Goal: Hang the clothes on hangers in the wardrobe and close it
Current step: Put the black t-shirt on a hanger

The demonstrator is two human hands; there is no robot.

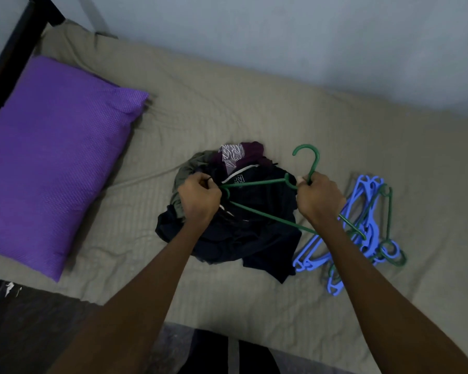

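Observation:
A pile of dark clothes (254,238) lies in the middle of the bed, with a dark navy garment on top and olive, maroon and patterned pieces under it. Above the pile I hold a green hanger (257,182). My right hand (319,198) grips it at the neck just below the hook. My left hand (199,197) grips its left end together with a fold of the dark fabric. The wardrobe is out of view.
A heap of blue and green hangers (362,233) lies on the bed right of the clothes. A purple pillow (52,163) is at the left. The beige sheet (227,103) meets the grey wall behind. A dark bed frame post (11,55) stands at the top left.

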